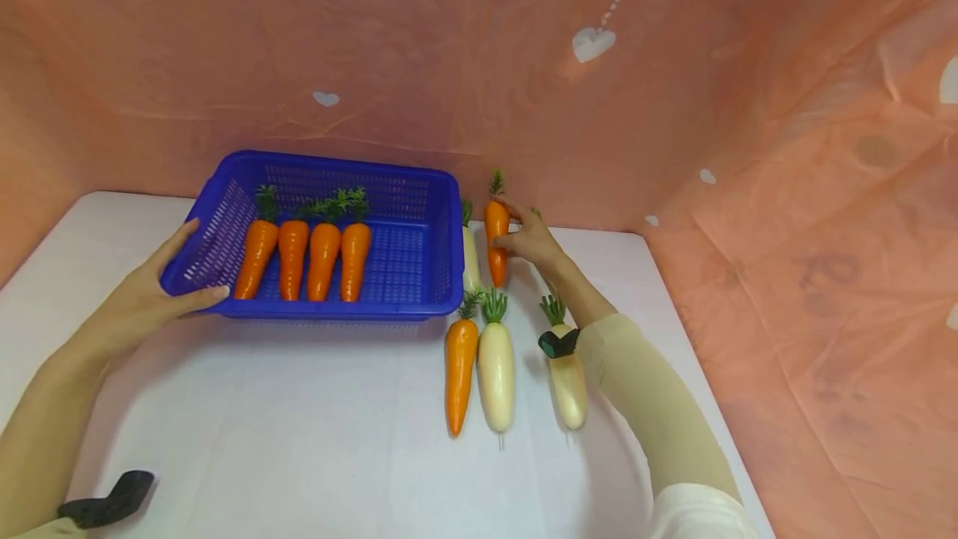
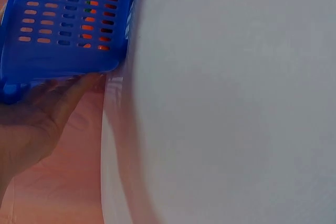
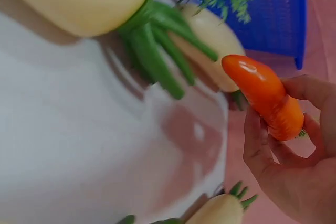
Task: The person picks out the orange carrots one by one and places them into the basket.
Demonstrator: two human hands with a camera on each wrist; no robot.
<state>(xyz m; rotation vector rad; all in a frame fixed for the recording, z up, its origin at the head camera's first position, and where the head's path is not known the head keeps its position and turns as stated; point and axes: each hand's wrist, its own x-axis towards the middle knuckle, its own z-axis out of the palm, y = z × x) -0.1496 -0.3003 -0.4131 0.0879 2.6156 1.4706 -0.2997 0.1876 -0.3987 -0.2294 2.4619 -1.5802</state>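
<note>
A blue plastic basket (image 1: 397, 309) with slotted walls holds several orange carrots (image 1: 324, 260) with green tops, lying side by side. My left hand (image 1: 153, 285) grips its left front corner, thumb at the front rim; in the left wrist view, fingers reach beneath the basket's edge. To the right of the basket, my right hand (image 1: 530, 238) holds another carrot (image 1: 497, 227) between thumb and fingers, leafy end up and away. That carrot is above the table in the right wrist view, its tip pointing away from the palm.
On the white table (image 1: 299, 422) lie a carrot (image 1: 460, 373) and a white radish (image 1: 496, 373) side by side. Another radish (image 1: 570, 389) sits under the right forearm; one more radish (image 1: 470, 260) lies beside the basket. An orange sheet (image 1: 449, 48) hangs behind.
</note>
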